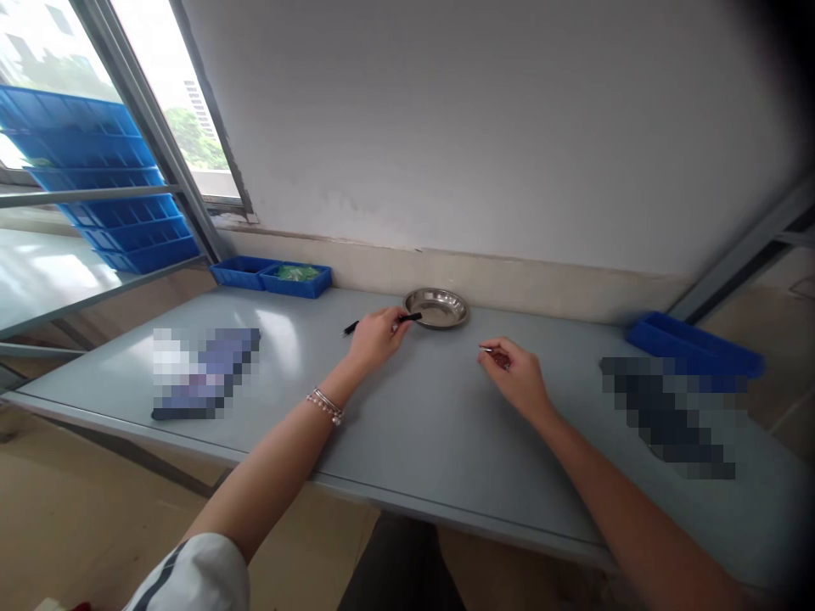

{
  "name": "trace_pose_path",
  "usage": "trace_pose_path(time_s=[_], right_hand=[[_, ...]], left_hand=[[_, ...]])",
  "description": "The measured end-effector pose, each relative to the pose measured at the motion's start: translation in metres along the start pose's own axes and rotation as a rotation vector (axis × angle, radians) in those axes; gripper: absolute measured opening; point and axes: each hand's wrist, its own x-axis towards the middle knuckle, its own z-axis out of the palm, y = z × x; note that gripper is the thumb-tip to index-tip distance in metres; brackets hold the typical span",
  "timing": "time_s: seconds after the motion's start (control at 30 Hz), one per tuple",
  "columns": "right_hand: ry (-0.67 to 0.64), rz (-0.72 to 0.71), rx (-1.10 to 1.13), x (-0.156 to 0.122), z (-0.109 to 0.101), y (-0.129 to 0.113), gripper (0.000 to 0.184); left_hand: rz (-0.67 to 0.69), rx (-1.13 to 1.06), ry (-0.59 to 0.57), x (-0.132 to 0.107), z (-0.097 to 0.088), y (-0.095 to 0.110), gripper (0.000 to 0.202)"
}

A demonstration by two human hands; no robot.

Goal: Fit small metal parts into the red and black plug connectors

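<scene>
My left hand [377,338] is closed round a slim black pen-like stick [413,317], whose ends show on either side of the fingers. It is held above the table, just in front of a round shallow metal dish [452,321]. To the right of the dish, my right hand [519,375] is closed in a pinch. A small thin thing with a dark, shiny tip [486,349] sticks out between its thumb and forefinger; its kind is too small to make out. The two hands are apart.
Two blue bins [296,284] stand at the back left, one with green-and-white packets. Another blue bin [694,344] is at the right. Blurred-out items [213,369] lie left and right on the grey table [407,441]. Stacked blue bins [127,178] stand on the left shelf.
</scene>
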Motion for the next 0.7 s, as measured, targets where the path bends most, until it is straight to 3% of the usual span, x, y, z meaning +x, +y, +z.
trace_pose_path(time_s=[0.2, 0.5, 0.7], right_hand=[[0.031, -0.025, 0.002, 0.0, 0.0, 0.003, 0.016], [0.033, -0.051, -0.11, 0.004, -0.001, 0.007, 0.014], [-0.051, -0.145, -0.26, 0.008, 0.003, 0.023, 0.015]], left_hand=[[-0.251, 0.247, 0.118, 0.01, -0.014, -0.041, 0.021], [-0.57, 0.34, -0.043, 0.009, -0.018, -0.075, 0.022], [-0.656, 0.333, -0.116, 0.006, -0.014, -0.084, 0.021]])
